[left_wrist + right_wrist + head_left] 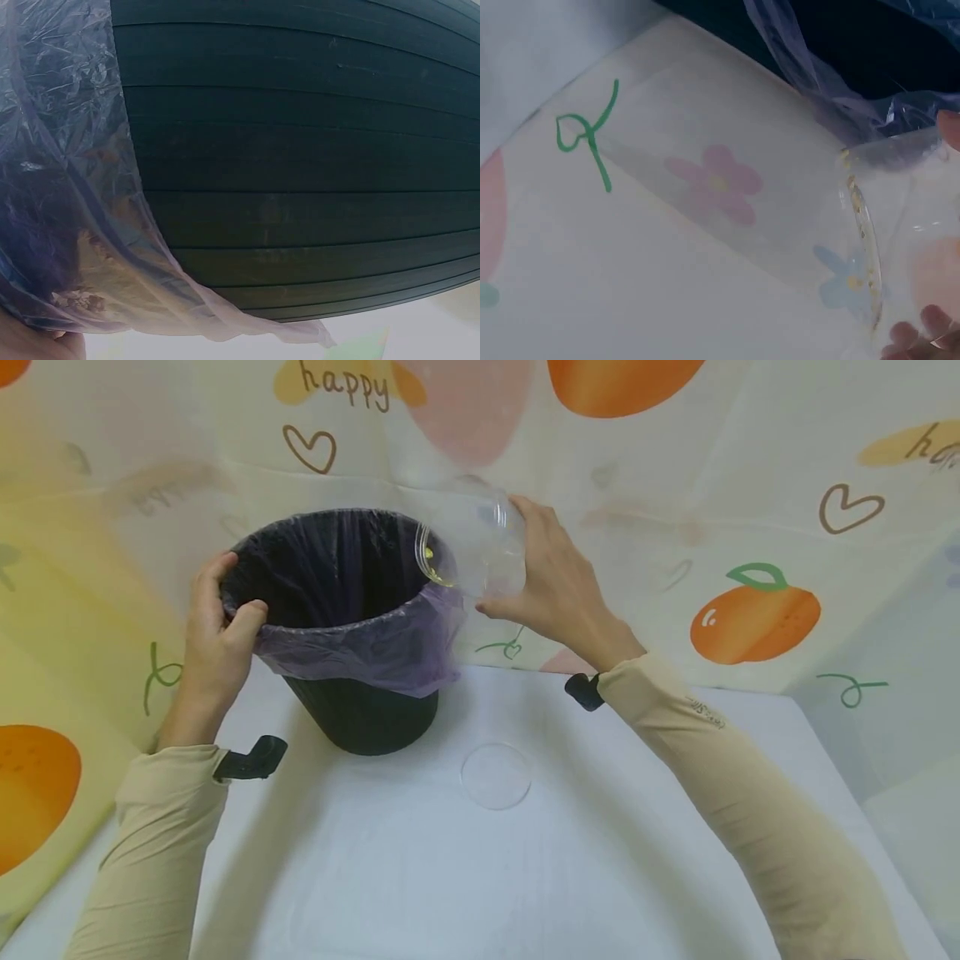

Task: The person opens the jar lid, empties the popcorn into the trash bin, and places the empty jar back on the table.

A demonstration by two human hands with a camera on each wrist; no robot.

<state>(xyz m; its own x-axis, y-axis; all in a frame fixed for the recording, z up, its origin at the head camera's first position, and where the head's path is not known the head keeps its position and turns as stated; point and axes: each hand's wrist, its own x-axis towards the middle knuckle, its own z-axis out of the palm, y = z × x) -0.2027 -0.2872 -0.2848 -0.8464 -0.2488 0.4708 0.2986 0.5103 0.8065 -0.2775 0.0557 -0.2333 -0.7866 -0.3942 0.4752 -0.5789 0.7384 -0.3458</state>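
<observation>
A dark green trash bin point(367, 718), ribbed in the left wrist view, leans to the left. A thin purple bag point(360, 656) lines it and folds over its rim. My left hand point(221, 631) grips the left side of that rim, thumb and fingers over the lined edge. In my right hand point(551, 568) is a clear, round plastic jar point(487, 539), tipped on its side with its mouth towards the bin's right rim. Small yellow bits point(430, 560) cling near the mouth. Fingertips point(936, 319) show against the jar in the right wrist view.
On the white table point(420, 868), in front of the bin, lies a clear round disc point(495, 777). Behind stands a cloth backdrop point(637, 510) printed with oranges, hearts and lettering, close behind the bin and the jar.
</observation>
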